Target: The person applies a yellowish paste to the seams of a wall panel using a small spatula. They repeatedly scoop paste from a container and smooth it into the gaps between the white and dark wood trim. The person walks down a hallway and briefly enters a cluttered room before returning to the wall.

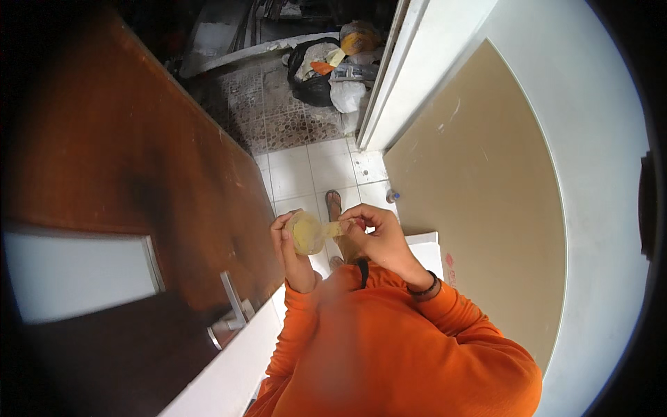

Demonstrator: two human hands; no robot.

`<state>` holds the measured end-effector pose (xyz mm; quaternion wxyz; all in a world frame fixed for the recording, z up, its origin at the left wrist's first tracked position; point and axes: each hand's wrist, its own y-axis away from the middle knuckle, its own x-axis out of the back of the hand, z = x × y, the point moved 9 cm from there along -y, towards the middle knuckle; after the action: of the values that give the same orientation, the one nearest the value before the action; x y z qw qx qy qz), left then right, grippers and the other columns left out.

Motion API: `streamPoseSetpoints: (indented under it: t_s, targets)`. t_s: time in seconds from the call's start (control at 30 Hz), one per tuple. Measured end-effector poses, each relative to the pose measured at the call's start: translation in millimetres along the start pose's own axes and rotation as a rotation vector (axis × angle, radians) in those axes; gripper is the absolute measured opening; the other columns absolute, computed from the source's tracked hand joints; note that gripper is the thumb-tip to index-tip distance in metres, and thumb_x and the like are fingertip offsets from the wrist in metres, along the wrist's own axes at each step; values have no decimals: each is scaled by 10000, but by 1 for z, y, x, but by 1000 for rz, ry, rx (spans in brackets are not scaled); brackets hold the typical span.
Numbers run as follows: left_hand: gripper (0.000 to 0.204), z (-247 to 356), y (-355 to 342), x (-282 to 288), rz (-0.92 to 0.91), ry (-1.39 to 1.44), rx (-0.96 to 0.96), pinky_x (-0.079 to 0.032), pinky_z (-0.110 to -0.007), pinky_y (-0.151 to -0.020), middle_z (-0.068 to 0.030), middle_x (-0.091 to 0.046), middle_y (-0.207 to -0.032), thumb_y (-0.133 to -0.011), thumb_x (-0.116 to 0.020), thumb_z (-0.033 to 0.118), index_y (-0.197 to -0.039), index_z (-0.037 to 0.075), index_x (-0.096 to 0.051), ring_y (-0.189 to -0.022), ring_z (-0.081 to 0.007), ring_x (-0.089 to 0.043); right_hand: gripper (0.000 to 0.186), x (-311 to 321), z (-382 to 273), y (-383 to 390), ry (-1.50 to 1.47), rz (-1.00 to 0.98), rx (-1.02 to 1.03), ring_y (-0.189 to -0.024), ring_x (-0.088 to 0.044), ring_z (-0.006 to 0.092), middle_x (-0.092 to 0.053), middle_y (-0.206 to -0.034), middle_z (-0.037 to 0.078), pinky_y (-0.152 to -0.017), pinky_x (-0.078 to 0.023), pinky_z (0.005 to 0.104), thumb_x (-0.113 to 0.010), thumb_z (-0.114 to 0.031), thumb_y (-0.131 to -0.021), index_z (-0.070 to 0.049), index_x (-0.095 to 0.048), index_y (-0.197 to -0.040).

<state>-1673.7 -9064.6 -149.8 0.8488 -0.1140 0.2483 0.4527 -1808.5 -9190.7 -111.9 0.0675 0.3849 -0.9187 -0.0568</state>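
Gripping yellowish tub (306,233) in left hand (294,263), pinching scraper (335,229) in right hand (388,243), mid-frame, over white tiles (332,165), beside brown door (174,160) at left.

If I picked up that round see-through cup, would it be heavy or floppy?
The cup is probably light, since the left hand alone seems to hold it. Its see-through wall looks thin, so it might bend if squeezed.

The left hand (291,260) holds a round cup (306,233) of yellowish paste; the right hand (384,243) pinches a paste-smeared scraper (336,229), its blade at the cup's rim. A brown door (149,167) stands left, white floor tiles (291,171) lie below.
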Motion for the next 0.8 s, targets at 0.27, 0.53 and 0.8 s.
streamPoseSetpoints:
  t_s: [0.27,0.53,0.8]
  targets:
    - [351,-26,-157,-8,-41,-88,-81,-405,-422,-1088,-192,-549,-1312,-1016,-429,254,-1284,36,-491,-1228,-288,-539,233,-16,-18,-164,96,24,146,-596,-496,71,-595,-664,33,-560,-441,258,-664,-75,-901,33,-692,-1106]
    - [405,-53,-335,-37,-86,138,51,-422,-437,-1072,-186,-571,-1309,-1030,-429,350,-1294,48,-486,-1244,-281,-544,182,-17,-42,-328,13,-45,61,-621,-529,77,-669,-723,53,-579,-458,268,-659,-68,-902,8,-741,-1046]
    - [492,-85,-492,-64,-104,-44,119,-438,-403,-1050,-169,-583,-1289,-1038,-443,446,-1317,41,-478,-1206,-270,-568,183,-4,-34,-451,-255,0,-228,-591,-599,53,-717,-845,33,-495,-486,216,-648,-91,-970,17,-733,-1092]
